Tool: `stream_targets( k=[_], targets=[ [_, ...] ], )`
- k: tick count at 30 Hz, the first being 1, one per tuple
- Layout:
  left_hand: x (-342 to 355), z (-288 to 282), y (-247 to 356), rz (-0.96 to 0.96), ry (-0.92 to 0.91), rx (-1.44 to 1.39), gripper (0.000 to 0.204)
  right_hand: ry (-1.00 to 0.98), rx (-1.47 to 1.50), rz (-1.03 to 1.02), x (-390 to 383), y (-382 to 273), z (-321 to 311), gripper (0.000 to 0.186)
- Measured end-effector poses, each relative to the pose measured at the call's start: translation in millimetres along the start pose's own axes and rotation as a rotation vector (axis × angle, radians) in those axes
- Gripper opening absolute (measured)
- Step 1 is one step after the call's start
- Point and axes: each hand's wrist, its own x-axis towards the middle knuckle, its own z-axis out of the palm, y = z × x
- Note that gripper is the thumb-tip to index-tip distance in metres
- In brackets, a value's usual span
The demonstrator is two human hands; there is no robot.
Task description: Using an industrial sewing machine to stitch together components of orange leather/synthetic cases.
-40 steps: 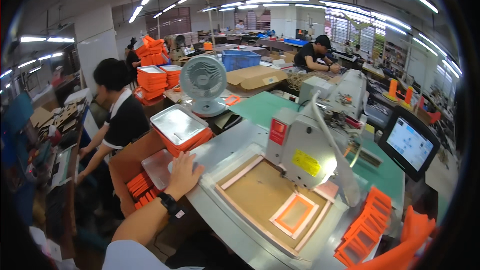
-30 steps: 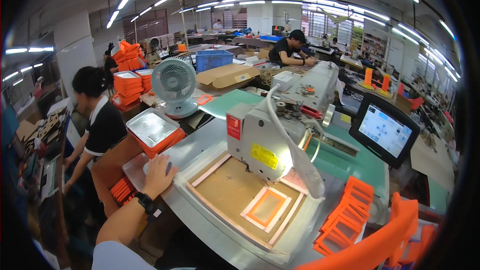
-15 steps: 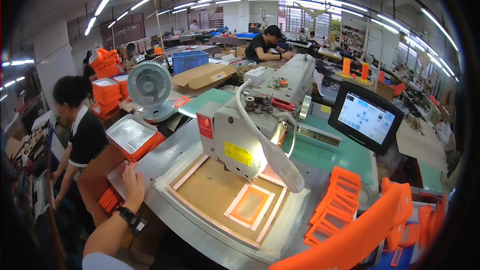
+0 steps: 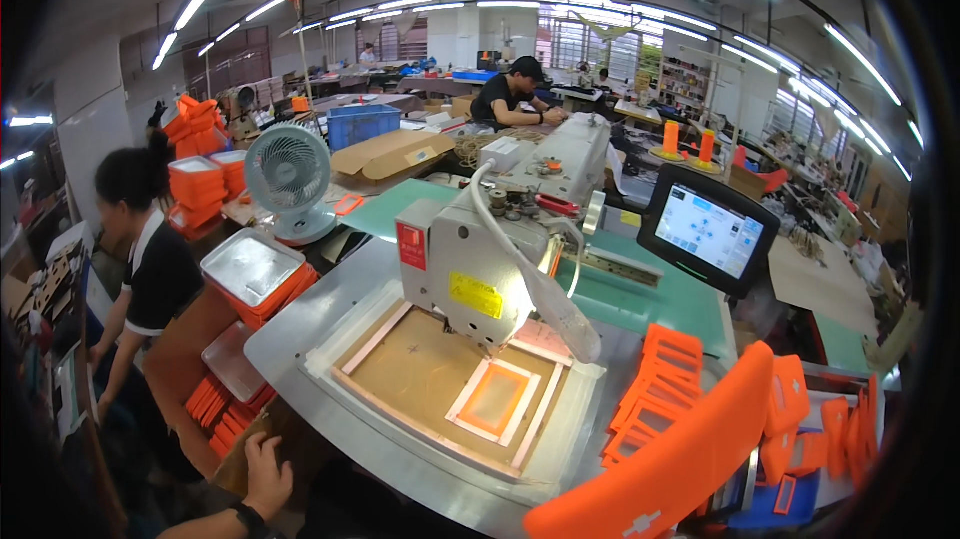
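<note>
Left hand (image 4: 268, 479): fingers slightly apart at a brown cardboard flap (image 4: 232, 469); dim here, so whether they grip it I cannot tell.
Right hand: out of view.
Orange rectangular frame (image 4: 516, 407): right of the fingers and farther off, on a flat brown plate (image 4: 400, 369) beneath the grey metal machine (image 4: 455, 284).
Progress: one frame appears positioned; stitching is indistinguishable.
Loose orange frames (image 4: 655, 379): far right of the fingers, off the plate, seemingly outstanding.

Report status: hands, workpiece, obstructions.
Left hand at cardboard, grip unclear; right hand out of view. Orange frame on brown board, in front of sewing machine head. Large orange piece blocks lower-right view.
</note>
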Motion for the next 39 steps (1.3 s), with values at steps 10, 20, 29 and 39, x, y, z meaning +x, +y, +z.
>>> stream_targets(
  k=[10, 20, 29, 39],
  targets=[
    [-89.1, 122.9, -173.3, -0.684, -1.314, -0.190, 0.048, 0.179, -0.204, -0.015, -2.1, 0.9, 13.8, 0.054],
    [-79.5, 66.2, -116.8, -1.090, -1.058, -0.525, 0.050, 0.134, -0.058, -0.018, 2.5, 2.5, 8.8, 0.052],
    [-74.4, 61.1, -114.0, -1.151, -1.048, -0.554, 0.051, 0.173, -0.017, 0.002, 4.2, 3.5, -0.6, 0.052],
    [-85.8, 69.0, -122.9, -1.156, -1.054, -0.622, 0.053, 0.179, 0.028, 0.035, 0.9, 1.1, -22.7, 0.052]
  ],
)
